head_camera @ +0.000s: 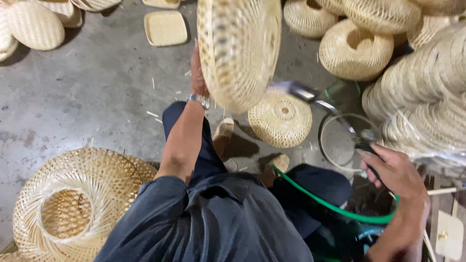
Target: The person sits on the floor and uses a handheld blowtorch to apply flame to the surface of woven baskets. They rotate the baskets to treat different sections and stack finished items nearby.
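Observation:
My left hand [196, 73], with a wristwatch [199, 100] on the wrist, grips the edge of a pale woven bamboo shade [239, 48] and holds it up in the air, tilted on its side. Most of the fingers are hidden behind the weave. My right hand [394, 173] at the right is closed on the dark handle of a long metal cutting tool [310, 94]. Its blurred blade points up-left toward the lower rim of the shade, just short of touching it.
A small woven dome [280, 119] lies on the concrete floor between my feet. A thin metal ring [322, 140] lies beside it, and a green hoop [330, 206] crosses my lap. A large open woven shade [73, 204] sits lower left. Stacked shades [354, 48] fill the top right, and a flat square tray [165, 27] lies at the top.

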